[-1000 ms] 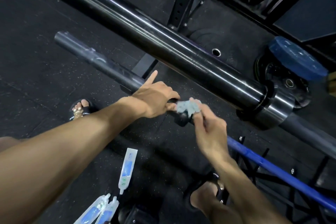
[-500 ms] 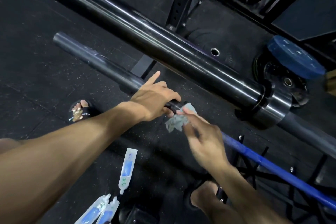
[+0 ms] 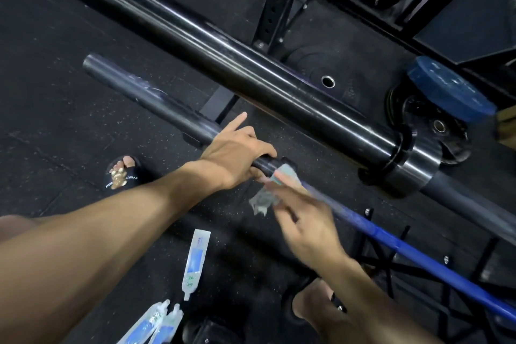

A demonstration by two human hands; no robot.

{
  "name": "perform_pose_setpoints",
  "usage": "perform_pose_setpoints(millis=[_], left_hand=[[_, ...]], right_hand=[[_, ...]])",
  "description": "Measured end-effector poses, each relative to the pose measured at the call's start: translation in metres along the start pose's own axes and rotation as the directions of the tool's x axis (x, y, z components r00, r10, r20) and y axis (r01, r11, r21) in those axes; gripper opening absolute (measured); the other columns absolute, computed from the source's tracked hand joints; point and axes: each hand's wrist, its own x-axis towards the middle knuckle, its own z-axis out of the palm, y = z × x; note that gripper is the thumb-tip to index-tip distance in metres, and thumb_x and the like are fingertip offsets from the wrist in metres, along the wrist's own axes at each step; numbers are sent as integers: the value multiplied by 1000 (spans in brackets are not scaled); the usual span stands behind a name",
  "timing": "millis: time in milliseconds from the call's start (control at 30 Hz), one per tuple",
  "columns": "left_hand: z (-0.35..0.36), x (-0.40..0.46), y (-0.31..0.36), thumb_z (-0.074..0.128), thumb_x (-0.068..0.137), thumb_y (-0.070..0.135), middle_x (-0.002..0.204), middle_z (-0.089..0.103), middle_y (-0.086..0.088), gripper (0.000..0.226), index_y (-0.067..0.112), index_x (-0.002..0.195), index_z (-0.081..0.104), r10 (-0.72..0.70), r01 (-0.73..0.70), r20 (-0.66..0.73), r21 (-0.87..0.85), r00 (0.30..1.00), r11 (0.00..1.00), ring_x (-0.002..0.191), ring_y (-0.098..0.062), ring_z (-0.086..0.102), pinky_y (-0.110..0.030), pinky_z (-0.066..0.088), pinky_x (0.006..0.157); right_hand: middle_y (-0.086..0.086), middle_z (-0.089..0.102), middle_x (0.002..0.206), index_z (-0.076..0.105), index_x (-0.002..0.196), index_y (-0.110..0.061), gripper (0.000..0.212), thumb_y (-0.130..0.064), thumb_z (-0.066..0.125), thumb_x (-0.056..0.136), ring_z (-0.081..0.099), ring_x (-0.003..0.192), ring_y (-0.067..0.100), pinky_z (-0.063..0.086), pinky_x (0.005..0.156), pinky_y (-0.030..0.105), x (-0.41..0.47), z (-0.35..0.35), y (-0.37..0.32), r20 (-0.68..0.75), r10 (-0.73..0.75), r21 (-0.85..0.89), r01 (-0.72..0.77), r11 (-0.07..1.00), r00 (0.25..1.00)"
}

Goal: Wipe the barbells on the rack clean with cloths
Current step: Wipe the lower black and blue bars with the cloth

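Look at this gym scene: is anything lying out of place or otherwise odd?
Yes. Three white-and-blue sachets lie loose on the black floor below the left hand, near the sandalled foot. Pale streaks also mark the lower barbell's sleeve. Nothing looks broken.

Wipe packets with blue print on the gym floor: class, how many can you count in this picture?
3. One packet lies alone on the floor between the forearms. Two more lie side by side at the bottom edge, partly cut off. Others may lie out of frame.
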Motion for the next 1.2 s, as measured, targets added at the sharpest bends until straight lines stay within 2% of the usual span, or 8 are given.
perform_pose_setpoints(millis=[133, 267, 433, 600, 733, 933, 1033, 1200], left_hand=[[0, 1, 2, 77, 85, 29, 103, 68, 6, 47, 37, 130, 63, -19, 19, -7, -1, 1000, 1000, 117, -11, 52, -27, -19, 121], [-4, -2, 5, 77, 84, 45, 104, 65, 6, 47, 38, 128, 63, -35, 35, -5, -6, 999, 999, 120, -11, 48, -21, -20, 115], [-3, 0, 0, 75, 88, 30, 107, 67, 4, 46, 37, 131, 63, -19, 19, -9, -15, 1000, 1000, 114, -13, 50, -29, 0, 122], [-9, 4, -2, 67, 91, 51, 124, 59, 1, 56, 41, 144, 52, -63, 77, 128, -102, 990, 992, 135, -11, 33, -25, -12, 120], [-7, 7, -9, 60, 96, 51, 132, 63, 8, 53, 36, 146, 49, 16, 4, 224, -89, 974, 996, 133, -11, 43, -41, -11, 125], [-11, 5, -9, 67, 90, 54, 133, 56, 13, 61, 36, 145, 47, 21, -6, 222, -69, 975, 998, 127, -13, 47, -43, -8, 127], [-5, 1, -12, 69, 91, 45, 127, 58, 15, 53, 37, 140, 51, 29, -15, 175, -82, 984, 997, 121, -13, 50, -39, -10, 126], [-8, 4, -14, 61, 96, 49, 128, 60, 15, 45, 37, 138, 53, 2, 13, 223, -66, 975, 998, 126, -11, 49, -41, -13, 125]], right_hand=[[-10, 55, 149, 61, 139, -34, 39, -26, 47, 104, 51, 135, 5, 37, 116, 24, 20, 0, 11, 13, 78, 35, -78, 996, 997], [-14, 71, 97, 69, 111, -33, 25, -32, 44, 107, 63, 93, 5, 48, 88, 35, 46, -10, 14, -58, 356, 222, -335, 916, 933], [-13, 53, 149, 68, 133, -28, 33, -23, 50, 105, 43, 140, -1, 29, 117, 15, 21, 1, -1, 33, 91, 91, -94, 991, 995], [-6, 69, 83, 62, 93, -30, 23, -38, 41, 98, 64, 77, 12, 53, 76, 35, -2, 22, -10, 435, 93, -58, -76, 995, 896], [-8, 73, 82, 70, 88, -24, 29, -41, 46, 89, 67, 74, 7, 50, 70, 24, 13, -5, -17, 0, 156, 175, -154, 972, 988], [-8, 68, 122, 68, 122, -22, 43, -54, 60, 94, 63, 118, 16, 49, 107, 43, 43, -39, -1, -98, 729, 575, -560, 597, 677], [-8, 69, 100, 66, 106, -13, 15, -25, 57, 104, 68, 86, 2, 57, 68, 16, 51, -38, -10, -81, 622, 626, -446, 640, 779], [-18, 75, 111, 76, 116, -21, 27, -12, 56, 101, 67, 110, -1, 50, 100, 25, 50, -17, -4, -13, 394, 390, -358, 848, 919]])
